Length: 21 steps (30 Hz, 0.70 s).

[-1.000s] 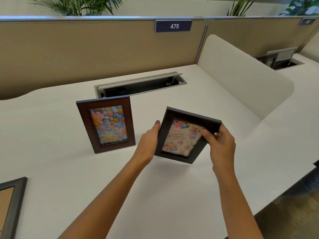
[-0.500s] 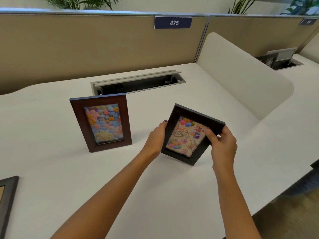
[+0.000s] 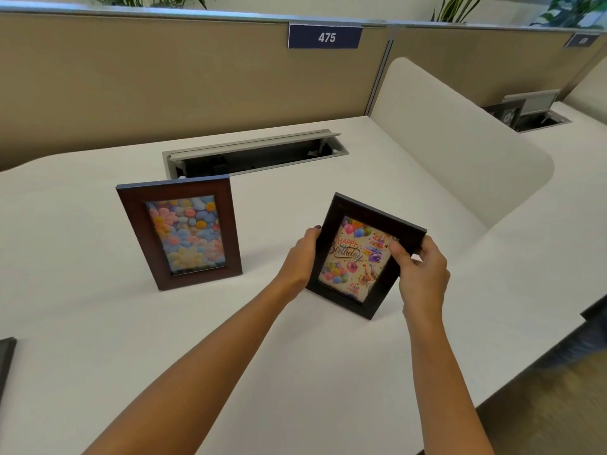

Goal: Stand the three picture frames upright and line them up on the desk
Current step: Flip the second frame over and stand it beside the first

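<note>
We hold the black frame (image 3: 358,257) between both hands, left hand (image 3: 300,257) pressed to its left edge, right hand (image 3: 422,274) pinching the right; it leans right (lower corner seemingly touching the worktop (image 3: 295,372)), just right of the upright brown frame (image 3: 180,233); its back stand is hidden; a third frame (image 3: 6,359) is cut off at far left.

You've open desk (image 3: 328,372) in front and between the brown frame (image 3: 179,234) and black frame (image 3: 364,254); cable tray (image 3: 256,152) behind, rounded divider (image 3: 460,142) blocks right.
</note>
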Motion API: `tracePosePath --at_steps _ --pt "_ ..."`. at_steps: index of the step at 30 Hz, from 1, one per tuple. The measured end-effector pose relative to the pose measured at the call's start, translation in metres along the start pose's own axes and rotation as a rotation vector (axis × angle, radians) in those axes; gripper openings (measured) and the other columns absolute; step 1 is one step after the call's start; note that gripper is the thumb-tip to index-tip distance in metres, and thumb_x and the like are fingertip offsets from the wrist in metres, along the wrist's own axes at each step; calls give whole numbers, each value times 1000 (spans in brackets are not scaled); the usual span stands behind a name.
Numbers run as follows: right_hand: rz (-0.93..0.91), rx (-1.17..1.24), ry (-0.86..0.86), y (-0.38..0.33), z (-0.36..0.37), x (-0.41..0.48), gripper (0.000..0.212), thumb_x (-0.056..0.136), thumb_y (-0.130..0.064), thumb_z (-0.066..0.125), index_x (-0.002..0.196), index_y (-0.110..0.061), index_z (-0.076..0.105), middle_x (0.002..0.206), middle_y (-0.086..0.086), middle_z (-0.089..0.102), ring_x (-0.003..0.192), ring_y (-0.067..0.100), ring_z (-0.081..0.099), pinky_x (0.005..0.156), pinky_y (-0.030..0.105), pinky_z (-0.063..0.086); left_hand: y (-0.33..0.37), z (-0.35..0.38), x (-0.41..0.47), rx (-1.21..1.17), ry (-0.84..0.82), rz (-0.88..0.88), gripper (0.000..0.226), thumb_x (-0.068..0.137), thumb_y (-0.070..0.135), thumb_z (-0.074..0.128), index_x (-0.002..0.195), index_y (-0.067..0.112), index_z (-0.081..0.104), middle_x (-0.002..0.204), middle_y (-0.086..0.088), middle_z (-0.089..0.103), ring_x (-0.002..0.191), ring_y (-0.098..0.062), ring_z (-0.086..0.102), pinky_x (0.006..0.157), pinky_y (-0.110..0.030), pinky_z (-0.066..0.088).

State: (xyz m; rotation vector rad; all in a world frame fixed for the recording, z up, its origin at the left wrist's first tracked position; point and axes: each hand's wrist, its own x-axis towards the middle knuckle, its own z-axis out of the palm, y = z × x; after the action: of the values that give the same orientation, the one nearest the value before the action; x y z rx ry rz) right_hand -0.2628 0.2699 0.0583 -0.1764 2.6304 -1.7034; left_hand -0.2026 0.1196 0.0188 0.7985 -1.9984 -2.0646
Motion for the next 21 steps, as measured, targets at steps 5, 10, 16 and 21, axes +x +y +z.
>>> tracePosePath --at_steps 5,10,16,21 --pt "-1 37 -3 -1 1 -2 34 87 -29 63 117 -18 55 118 5 65 106 26 62 86 38 51 0 2 1 -28 -3 2 38 99 41 15 86 41 50 87 19 58 80 2 57 63 -13 40" --pt "-20 34 26 -2 2 -3 39 84 -26 66 119 -18 50 120 7 63 107 26 61 80 32 50 -3 3 -2 -43 11 -26 32 99 39 16 95 34 48 100 5 59 93 -9 58 76 -21 45" --pt "-292 -74 377 -14 2 -24 58 76 -23 77 123 -19 43 128 6 48 118 20 48 96 28 45 0 4 -10 159 220 159 36 99 33 25 124 19 47 132 -7 50 120 -20 48 104 -44 41" --pt "-616 -77 472 -23 12 -48 26 86 -16 67 108 -8 57 108 14 55 104 21 51 87 20 48 -3 -6 -45 252 331 432 38 96 39 28 131 27 37 135 7 43 119 0 38 83 6 29"
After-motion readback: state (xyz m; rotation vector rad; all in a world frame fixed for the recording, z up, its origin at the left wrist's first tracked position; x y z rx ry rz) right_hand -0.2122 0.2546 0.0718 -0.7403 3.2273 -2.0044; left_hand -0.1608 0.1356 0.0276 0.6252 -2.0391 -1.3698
